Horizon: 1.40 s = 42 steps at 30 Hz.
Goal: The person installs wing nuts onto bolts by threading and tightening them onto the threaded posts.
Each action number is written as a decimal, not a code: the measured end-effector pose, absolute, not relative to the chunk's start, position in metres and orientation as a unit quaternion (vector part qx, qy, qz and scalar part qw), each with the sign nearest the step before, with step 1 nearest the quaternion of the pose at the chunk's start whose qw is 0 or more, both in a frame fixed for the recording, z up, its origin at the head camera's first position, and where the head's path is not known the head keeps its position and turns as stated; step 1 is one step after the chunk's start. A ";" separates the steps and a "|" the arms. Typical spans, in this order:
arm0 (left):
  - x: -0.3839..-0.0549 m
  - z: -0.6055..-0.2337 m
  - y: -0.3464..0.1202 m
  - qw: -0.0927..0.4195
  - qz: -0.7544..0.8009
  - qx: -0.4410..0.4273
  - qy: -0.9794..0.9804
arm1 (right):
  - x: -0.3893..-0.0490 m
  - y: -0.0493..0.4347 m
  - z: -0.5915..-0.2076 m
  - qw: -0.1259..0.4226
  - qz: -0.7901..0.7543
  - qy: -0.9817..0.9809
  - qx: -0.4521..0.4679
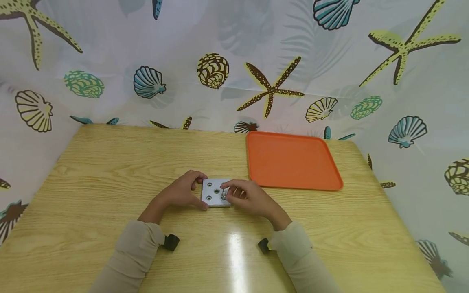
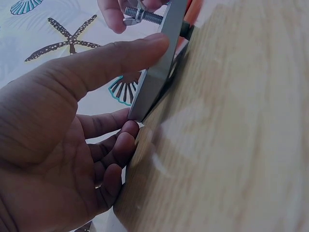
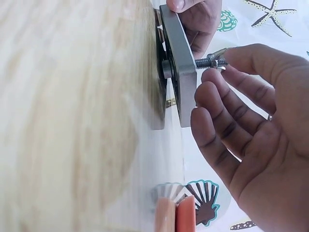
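A grey metal plate [image 1: 215, 200] with several holes lies low over the wooden table, between both hands. My left hand [image 1: 183, 191] holds its left end, thumb along the near edge and forefinger at the far edge. Near the plate's right side a threaded bolt [image 3: 202, 63] stands up through it, its head [image 3: 166, 68] showing underneath. A wing nut [image 3: 218, 53] sits on the thread near the bolt's tip. My right hand [image 1: 250, 197] pinches this wing nut between thumb and forefinger, the other fingers loosely bent beside the plate.
An orange tray [image 1: 293, 160] lies at the back right of the table [image 1: 110, 162], just beyond the right hand. A curtain [image 1: 183, 49] printed with shells and starfish surrounds the table's back and sides. Black wrist cameras [image 1: 171, 242] stick out from both sleeves.
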<state>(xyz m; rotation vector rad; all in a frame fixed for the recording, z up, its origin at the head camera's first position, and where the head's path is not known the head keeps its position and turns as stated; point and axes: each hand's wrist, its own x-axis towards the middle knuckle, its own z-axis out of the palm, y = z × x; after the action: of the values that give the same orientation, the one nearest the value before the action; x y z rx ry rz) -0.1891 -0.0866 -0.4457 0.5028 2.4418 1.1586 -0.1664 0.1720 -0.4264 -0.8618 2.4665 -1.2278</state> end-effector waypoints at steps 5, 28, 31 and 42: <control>-0.189 -0.445 -0.087 0.194 0.412 0.178 0.872 | -0.166 0.172 -0.426 0.128 -0.423 0.848 -0.292; -0.189 -0.445 -0.086 0.198 0.417 0.173 0.870 | -0.166 0.172 -0.424 0.106 -0.426 0.857 -0.270; -0.189 -0.445 -0.086 0.198 0.417 0.173 0.870 | -0.166 0.172 -0.425 0.101 -0.430 0.855 -0.273; -0.189 -0.445 -0.086 0.197 0.416 0.175 0.870 | -0.167 0.172 -0.425 0.103 -0.429 0.851 -0.287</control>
<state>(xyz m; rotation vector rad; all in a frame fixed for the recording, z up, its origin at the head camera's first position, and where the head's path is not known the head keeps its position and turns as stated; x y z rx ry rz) -0.1886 -0.0859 -0.4448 0.4913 2.4358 1.1651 -0.1666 0.1722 -0.4250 -0.8456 2.5093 -1.2647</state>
